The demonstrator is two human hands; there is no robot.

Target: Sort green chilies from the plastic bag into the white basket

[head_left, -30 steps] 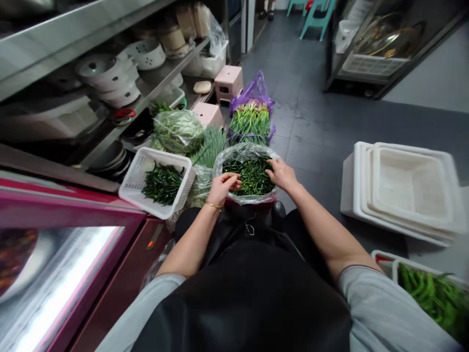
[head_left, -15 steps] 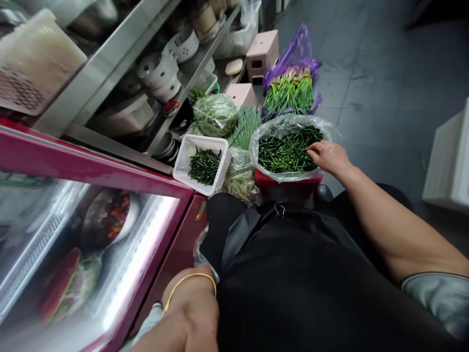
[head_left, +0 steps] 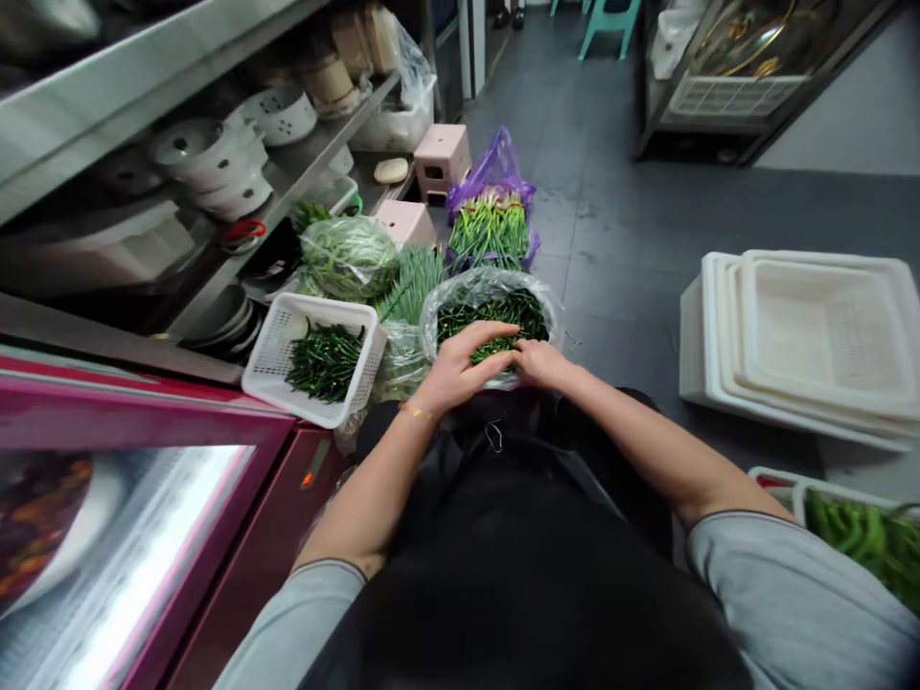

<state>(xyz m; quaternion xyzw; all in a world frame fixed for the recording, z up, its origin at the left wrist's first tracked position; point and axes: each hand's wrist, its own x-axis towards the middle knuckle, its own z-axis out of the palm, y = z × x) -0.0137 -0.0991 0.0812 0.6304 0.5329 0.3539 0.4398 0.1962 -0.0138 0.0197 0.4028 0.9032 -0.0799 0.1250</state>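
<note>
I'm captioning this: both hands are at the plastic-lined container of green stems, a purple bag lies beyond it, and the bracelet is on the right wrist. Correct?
No: in the head view, the bracelet is on the left wrist, not the right. The left hand and right hand are at the plastic-lined container of green stems, and a purple bag lies beyond.

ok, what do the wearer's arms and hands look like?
Left hand and right hand are gloveless. Thin gold-coloured bracelet on the left wrist; none visible on the right. Left sleeve and right sleeve: short, light grey, thin dark trim at the hem. Forearms bare.
</note>
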